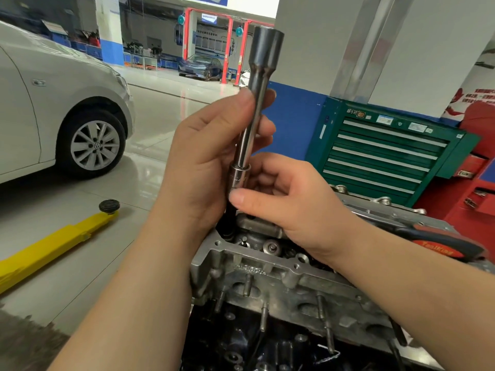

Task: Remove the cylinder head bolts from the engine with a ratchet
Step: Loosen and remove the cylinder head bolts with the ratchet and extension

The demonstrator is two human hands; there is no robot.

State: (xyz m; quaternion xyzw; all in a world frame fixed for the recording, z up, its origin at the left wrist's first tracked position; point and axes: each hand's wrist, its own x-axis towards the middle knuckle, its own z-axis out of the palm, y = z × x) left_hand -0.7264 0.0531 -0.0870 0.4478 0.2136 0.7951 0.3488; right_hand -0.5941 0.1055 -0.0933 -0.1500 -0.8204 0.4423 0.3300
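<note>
My left hand (211,153) grips a long chrome extension bar (257,103) held upright above the engine, its wide square-drive end pointing up. At the bar's lower end sits a small chrome socket (240,175), and my right hand (292,199) pinches it between thumb and fingers. A dark bolt shaft (229,214) hangs below the socket, partly hidden by my hands. Beneath them lies the aluminium cylinder head (267,266) with studs along its side. A ratchet with a red and black handle (439,246) rests on the head at the right.
A green tool cabinet (383,153) stands behind the engine, with a red cabinet (479,183) to its right. A white car (53,108) is parked at the left. A yellow lift arm (53,245) with a black pad lies on the tiled floor.
</note>
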